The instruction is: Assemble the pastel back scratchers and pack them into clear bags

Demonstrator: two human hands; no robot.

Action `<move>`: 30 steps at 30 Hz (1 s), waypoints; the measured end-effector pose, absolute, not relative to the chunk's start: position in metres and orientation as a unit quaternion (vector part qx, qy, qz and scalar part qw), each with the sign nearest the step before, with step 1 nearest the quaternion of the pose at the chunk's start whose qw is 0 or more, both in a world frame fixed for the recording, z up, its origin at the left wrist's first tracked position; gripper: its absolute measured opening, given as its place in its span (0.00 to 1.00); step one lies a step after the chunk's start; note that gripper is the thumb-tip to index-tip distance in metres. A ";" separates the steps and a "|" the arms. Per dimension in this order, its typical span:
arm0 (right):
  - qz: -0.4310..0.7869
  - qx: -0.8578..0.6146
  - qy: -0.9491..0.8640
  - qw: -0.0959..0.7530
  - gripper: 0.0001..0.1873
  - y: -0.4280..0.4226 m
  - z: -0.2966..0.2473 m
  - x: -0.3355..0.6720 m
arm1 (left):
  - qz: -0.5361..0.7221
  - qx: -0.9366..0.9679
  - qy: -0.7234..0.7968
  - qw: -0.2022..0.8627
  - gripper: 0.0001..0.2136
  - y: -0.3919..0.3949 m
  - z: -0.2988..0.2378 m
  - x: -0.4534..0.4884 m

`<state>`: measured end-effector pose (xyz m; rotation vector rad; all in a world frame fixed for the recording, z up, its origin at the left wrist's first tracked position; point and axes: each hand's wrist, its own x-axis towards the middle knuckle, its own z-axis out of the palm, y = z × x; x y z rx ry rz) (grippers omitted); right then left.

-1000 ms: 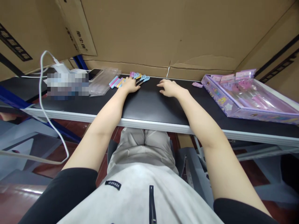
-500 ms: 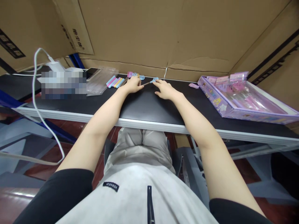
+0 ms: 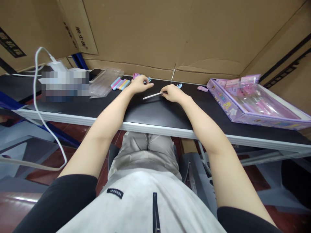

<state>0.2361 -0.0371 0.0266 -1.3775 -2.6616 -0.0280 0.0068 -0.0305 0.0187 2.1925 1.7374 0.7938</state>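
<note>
My right hand is closed around a slim back scratcher, its metal rod pointing left above the black tabletop. The scratcher's light-blue claw head shows behind the knuckles. My left hand hovers by a row of similar scratchers, thumb and fingers apart, nothing visible between them. Their pink claw and a blue claw stick out past that hand, which covers the rods. Left of it lie the coloured handles in pink, blue, purple and yellow, side by side.
A purple display box with plastic-wrapped pink items stands at the right. Near it lies a small pink scrap. Clear plastic bags, a phone and a white charger with cable are at the left. Cardboard walls rise behind.
My right hand has picked up the blue-headed scratcher and turned it, so the rod now points left and toward me. My left hand has come off the rod's end.
</note>
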 end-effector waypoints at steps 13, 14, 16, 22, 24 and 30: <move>0.001 -0.451 -0.889 0.082 0.20 -0.030 0.022 0.239 | 0.173 0.548 0.818 0.020 0.32 -0.018 0.008 -0.033; 0.001 -0.452 -0.888 0.081 0.20 -0.030 0.022 0.238 | 0.168 0.542 0.823 0.017 0.31 -0.019 0.008 -0.032; 0.000 -0.452 -0.888 0.080 0.20 -0.030 0.022 0.238 | 0.159 0.533 0.831 0.016 0.31 -0.020 0.009 -0.030; -0.001 -0.455 -0.887 0.085 0.20 -0.029 0.021 0.238 | 0.182 0.524 0.831 0.039 0.30 -0.015 0.006 -0.034; 0.000 -0.455 -0.887 0.083 0.20 -0.029 0.021 0.238 | 0.197 0.516 0.832 0.046 0.29 -0.011 0.004 -0.035; 0.003 -0.462 -0.883 0.083 0.19 -0.034 0.024 0.237 | 0.276 0.510 0.813 0.059 0.29 0.000 -0.001 -0.043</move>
